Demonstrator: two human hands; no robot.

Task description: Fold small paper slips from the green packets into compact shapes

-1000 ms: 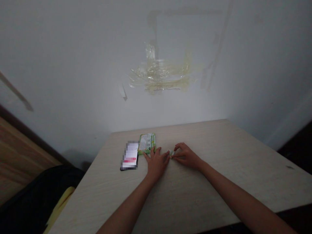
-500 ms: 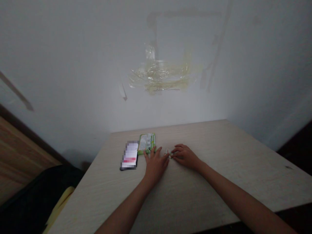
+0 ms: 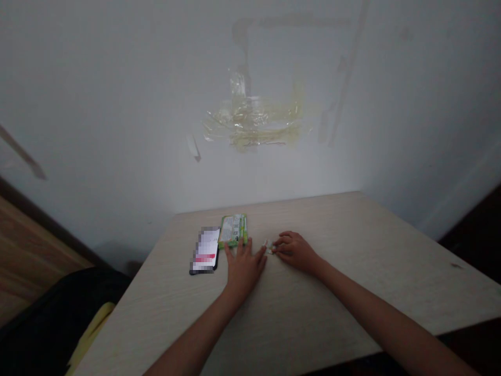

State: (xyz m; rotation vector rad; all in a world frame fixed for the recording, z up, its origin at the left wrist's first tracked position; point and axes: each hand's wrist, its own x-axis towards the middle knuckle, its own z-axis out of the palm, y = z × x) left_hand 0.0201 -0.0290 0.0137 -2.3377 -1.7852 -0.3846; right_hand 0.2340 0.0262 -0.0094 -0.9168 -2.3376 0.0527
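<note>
My left hand [image 3: 243, 266] lies on the table with its fingers spread, two or so fingertips at the near edge of a flat green-and-white packet [image 3: 234, 230]. Its thumb is beside a small whitish piece [image 3: 269, 246], too small to make out. From the other side my right hand [image 3: 296, 250] reaches the same piece, fingers bent and drawn together, the tips pressed on its right end. To the left of the packet rests a phone [image 3: 205, 251], its lit screen blurred into blocks.
The pale wooden table [image 3: 332, 303] meets a white wall [image 3: 136, 104] at the back. Clear tape strips [image 3: 258, 122] cling to the wall. Off the table's left side are dark cloth [image 3: 58, 313] and a yellow cloth [image 3: 92, 334].
My left hand has drawn slightly left and nearer to me, its thumb a little farther from the small piece. The right hand keeps its place. The whole view has shifted slightly.
</note>
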